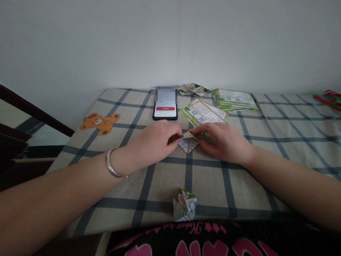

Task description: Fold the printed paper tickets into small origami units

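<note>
Between my two hands, just above or on the checked tablecloth, is a small folded piece of printed paper (188, 144), its lower corner pointing toward me. My left hand (160, 138), with a silver bangle on its wrist, pinches the paper's left edge between thumb and fingers. From the other side, my right hand (221, 140) grips the upper right part with fingertips and thumb. Close to the table's front edge sits another folded paper piece (185, 205), standing up with pointed flaps. Printed flyers (201, 112) lie right behind my hands.
A phone (165, 106) with a lit screen rests against the wall side. Folded papers (193, 89) and a stack of flyers (234, 99) lie at the back. A bear picture (100, 123) is at the left; a red and green item (330, 99) is far right.
</note>
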`<state>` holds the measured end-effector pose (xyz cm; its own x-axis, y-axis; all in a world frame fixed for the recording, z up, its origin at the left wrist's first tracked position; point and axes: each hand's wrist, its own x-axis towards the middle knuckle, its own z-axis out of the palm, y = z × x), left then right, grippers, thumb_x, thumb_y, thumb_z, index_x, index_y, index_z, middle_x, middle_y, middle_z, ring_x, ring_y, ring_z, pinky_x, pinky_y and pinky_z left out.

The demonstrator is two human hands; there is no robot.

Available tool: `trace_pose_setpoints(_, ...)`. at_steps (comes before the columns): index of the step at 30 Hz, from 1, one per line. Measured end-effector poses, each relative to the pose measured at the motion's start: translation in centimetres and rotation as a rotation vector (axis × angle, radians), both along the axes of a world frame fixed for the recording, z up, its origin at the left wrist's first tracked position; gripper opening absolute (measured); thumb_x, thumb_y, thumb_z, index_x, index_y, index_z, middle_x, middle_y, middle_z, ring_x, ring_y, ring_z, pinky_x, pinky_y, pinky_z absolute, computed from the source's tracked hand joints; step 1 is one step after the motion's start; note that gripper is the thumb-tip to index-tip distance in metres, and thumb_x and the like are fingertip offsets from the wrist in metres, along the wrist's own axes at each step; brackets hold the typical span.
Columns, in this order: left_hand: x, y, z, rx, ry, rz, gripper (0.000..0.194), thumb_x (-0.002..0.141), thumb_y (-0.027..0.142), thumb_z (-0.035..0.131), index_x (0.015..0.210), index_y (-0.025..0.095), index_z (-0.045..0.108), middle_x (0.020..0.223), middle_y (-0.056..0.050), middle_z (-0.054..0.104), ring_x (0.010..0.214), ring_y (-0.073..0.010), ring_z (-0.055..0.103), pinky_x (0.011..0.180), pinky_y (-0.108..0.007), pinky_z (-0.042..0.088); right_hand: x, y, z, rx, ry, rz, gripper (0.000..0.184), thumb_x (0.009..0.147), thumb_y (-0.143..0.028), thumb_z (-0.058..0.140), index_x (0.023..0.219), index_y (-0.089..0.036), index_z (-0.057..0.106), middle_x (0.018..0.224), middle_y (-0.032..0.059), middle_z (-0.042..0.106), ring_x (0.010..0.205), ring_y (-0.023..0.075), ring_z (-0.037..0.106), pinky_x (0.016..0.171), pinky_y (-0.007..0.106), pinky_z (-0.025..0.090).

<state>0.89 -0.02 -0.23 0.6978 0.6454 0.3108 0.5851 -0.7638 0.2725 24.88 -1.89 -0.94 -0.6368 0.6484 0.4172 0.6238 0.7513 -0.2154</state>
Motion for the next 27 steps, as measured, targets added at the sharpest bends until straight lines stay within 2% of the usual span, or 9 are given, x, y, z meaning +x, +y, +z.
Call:
trace_pose_setpoints(4,0.1,-0.1,-0.1,0.042,0.017,-0.002,0.005,0.086,0.017,0.059,0.089,0.017,0.063,0.087,-0.002,0.067,0.086,-0.0187,0.060,0.077,-0.032,0.045,-0.3,0.0,-0.1,0.031,0.044,0.079,0.035,0.082,-0.007,0.053,0.115,-0.019,0.058,0.111,0.0065,0.070,0.100,0.0177,0.066,0.087,0.033,0.053)
trace_pose_setpoints(10,-0.1,-0.2,-0.3,0.095,0.035,-0.041,0.007,0.089,0.018,0.057,0.091,0.018,0.064,0.088,-0.002,0.068,0.087,-0.0187,0.060,0.079,-0.033,0.046,-0.4,0.2,0.1,0.034,0.054,0.162,0.022,0.090,-0.019,0.056,0.111,-0.015,0.064,0.109,0.0083,0.072,0.098,0.0166,0.068,0.085,0.031,0.055)
trace_pose_setpoints(15,-0.3,-0.1,0.1,0.093,0.075,-0.028,0.010,0.091,0.021,0.058,0.088,0.017,0.068,0.089,-0.003,0.069,0.088,-0.0195,0.061,0.080,-0.033,0.047,0.1,0.2,0.1,0.067,-0.026,0.224,0.025,0.093,-0.019,0.055,0.115,-0.014,0.065,0.116,0.0086,0.071,0.104,0.0162,0.067,0.091,0.030,0.055)
trace_pose_setpoints(22,-0.6,0.3,0.2,0.118,0.097,-0.064,0.013,0.091,0.021,0.060,0.091,0.019,0.072,0.090,-0.002,0.072,0.088,-0.0190,0.063,0.082,-0.034,0.049,0.1,0.3,0.6,0.043,-0.095,0.303,0.029,0.094,-0.016,0.053,0.120,-0.015,0.065,0.119,0.0089,0.070,0.109,0.0190,0.065,0.093,0.035,0.055)
trace_pose_setpoints(27,-0.7,0.3,0.0,0.184,0.165,-0.086,0.016,0.092,0.023,0.057,0.093,0.020,0.073,0.090,-0.002,0.072,0.090,-0.0194,0.063,0.083,-0.034,0.049,0.2,0.3,0.9,0.061,-0.157,0.345,0.031,0.094,-0.013,0.051,0.121,-0.012,0.065,0.121,0.0119,0.069,0.110,0.0233,0.065,0.092,0.039,0.056)
